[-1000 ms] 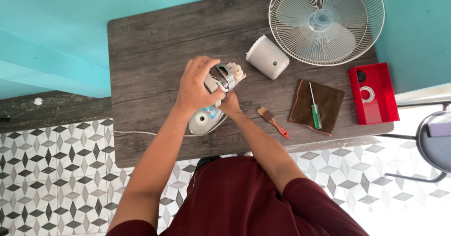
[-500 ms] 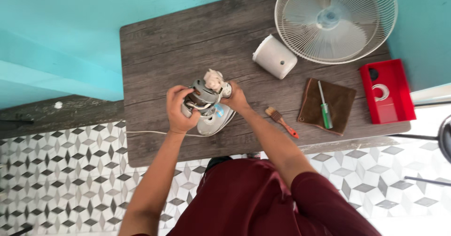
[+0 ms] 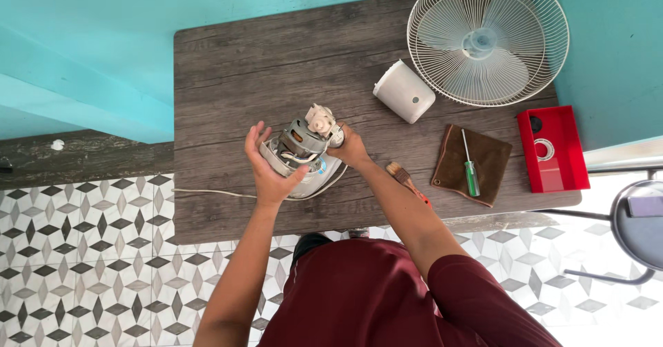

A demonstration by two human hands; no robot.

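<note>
A grey fan motor (image 3: 302,142) with a white gear part on top sits on a white fan base (image 3: 314,178) near the front of the dark wooden table (image 3: 228,64). My left hand (image 3: 268,167) cups the motor's left side, palm against it. My right hand (image 3: 351,148) grips the motor's right side. A white power cord (image 3: 214,194) runs from the base to the left across the table.
A white motor cover (image 3: 404,91) lies behind my right hand. A wire fan grille (image 3: 487,37) rests at the back right. A green-handled screwdriver (image 3: 469,165) lies on a brown cloth (image 3: 490,174), a small brush (image 3: 404,179) beside it, a red tray (image 3: 552,148) at the far right.
My left hand slid from the top of the motor down to its left side. The motor now stands more exposed between both hands.
</note>
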